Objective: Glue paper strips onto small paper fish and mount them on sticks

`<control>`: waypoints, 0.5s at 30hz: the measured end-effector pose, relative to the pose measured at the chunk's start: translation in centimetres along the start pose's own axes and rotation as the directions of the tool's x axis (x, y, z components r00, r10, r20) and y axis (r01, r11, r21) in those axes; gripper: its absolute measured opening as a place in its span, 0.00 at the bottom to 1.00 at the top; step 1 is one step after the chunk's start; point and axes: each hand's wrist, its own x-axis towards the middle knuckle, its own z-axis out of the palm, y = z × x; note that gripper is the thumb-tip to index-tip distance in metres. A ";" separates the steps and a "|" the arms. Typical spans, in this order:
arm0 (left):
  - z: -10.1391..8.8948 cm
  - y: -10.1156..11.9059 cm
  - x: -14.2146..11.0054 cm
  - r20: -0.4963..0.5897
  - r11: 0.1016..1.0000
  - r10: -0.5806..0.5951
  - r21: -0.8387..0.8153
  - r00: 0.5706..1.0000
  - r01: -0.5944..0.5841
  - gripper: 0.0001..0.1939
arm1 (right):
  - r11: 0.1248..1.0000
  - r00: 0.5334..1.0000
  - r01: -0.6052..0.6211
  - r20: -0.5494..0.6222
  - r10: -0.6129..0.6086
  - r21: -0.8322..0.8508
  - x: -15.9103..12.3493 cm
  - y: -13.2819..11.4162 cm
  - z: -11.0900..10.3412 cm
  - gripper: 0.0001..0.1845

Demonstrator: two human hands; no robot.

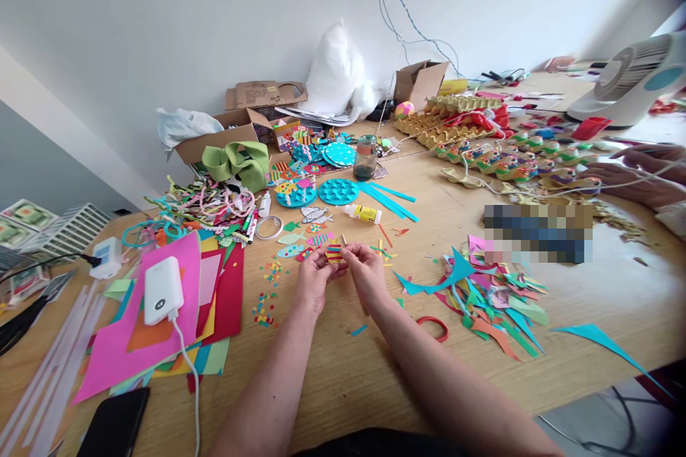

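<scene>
Over the middle of the table, my left hand (315,278) pinches a small striped paper cutout (334,253) in red, yellow and blue. My right hand (366,273) is closed at the cutout's right edge, and a thin pale stick (344,238) pokes up by its fingertips; how it is gripped is partly hidden. Just beyond the hands lie decorated paper fish (290,251) and a yellow-labelled glue bottle (364,213). Left of my left hand are scattered small paper dots (264,309). A red ring-shaped thing (433,328) rests beside my right forearm.
Coloured paper sheets (222,300) carry a white power bank (163,290) at left. Paper scraps (482,300) pile up at right. Blue scalloped discs (338,191) and a glass jar (365,157) stand behind. Another person's hands (637,175) are at far right, near egg cartons (455,128).
</scene>
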 end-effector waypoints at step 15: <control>0.1 0.7 -0.3 -0.012 0.995 -0.086 -0.041 0.996 0.086 0.15 | 0.995 0.997 -0.080 0.016 0.079 0.066 -0.1 -0.5 0.2 0.11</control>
